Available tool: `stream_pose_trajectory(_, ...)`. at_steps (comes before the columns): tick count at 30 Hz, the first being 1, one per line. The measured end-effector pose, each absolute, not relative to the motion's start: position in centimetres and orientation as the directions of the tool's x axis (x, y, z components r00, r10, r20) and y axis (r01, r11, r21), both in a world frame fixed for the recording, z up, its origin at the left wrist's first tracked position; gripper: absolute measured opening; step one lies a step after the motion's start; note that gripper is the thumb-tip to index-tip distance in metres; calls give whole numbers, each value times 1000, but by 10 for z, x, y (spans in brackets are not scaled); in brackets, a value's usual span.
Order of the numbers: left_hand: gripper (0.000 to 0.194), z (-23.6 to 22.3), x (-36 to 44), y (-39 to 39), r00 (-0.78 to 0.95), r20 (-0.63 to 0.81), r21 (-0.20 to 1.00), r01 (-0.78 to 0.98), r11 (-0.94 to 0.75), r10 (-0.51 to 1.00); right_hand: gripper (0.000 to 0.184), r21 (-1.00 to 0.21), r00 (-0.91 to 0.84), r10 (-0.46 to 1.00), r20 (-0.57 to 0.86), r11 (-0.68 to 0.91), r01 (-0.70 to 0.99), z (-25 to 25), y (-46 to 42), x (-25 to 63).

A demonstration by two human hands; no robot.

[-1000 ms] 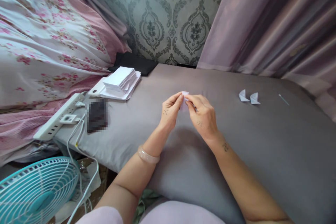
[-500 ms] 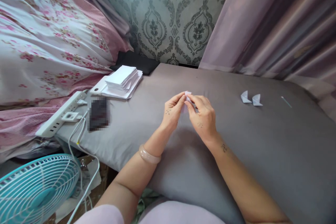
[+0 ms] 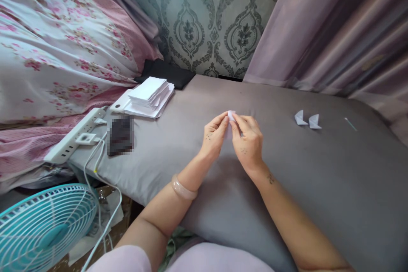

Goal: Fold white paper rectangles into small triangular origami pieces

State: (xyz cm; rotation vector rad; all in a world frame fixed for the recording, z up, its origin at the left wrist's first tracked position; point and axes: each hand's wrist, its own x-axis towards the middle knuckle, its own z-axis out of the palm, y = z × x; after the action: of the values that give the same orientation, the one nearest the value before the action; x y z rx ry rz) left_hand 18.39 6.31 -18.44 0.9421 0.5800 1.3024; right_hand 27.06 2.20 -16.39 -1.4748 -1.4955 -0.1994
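Both my hands meet above the grey sheet near the middle of the view. My left hand and my right hand pinch a small white folded paper piece between thumbs and fingertips. Only the paper's top corner shows above my fingers. A pale bangle sits on my left wrist. To the right, two folded white paper pieces lie side by side on the sheet.
A stack of white paper slips lies at the back left, with a dark phone and a white power strip beside it. A teal fan stands at the lower left. A thin stick lies far right.
My hands stay pinched on the paper piece with only small finger shifts. The view has drifted slightly, so everything sits a little further right.
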Motion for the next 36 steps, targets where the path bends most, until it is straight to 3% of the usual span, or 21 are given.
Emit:
stream_pose_trajectory(12,26,-180,184,60,264,84,848,-525,70,961,24,-597,303,679,669,249,762,-162,22,268)
stream_pose_trajectory(25,24,-175,183,57,282,148,893,-451,-5,948,21,-665,319,748,582,211,717,-151,18,276)
stream_pose_trajectory(32,24,-175,182,59,245,-3,863,-489,126,970,18,-701,356,748,560,199,685,-154,21,277)
stream_pose_trajectory(36,22,-172,180,58,228,-8,852,-509,126,974,18,-720,347,756,555,227,656,-157,21,277)
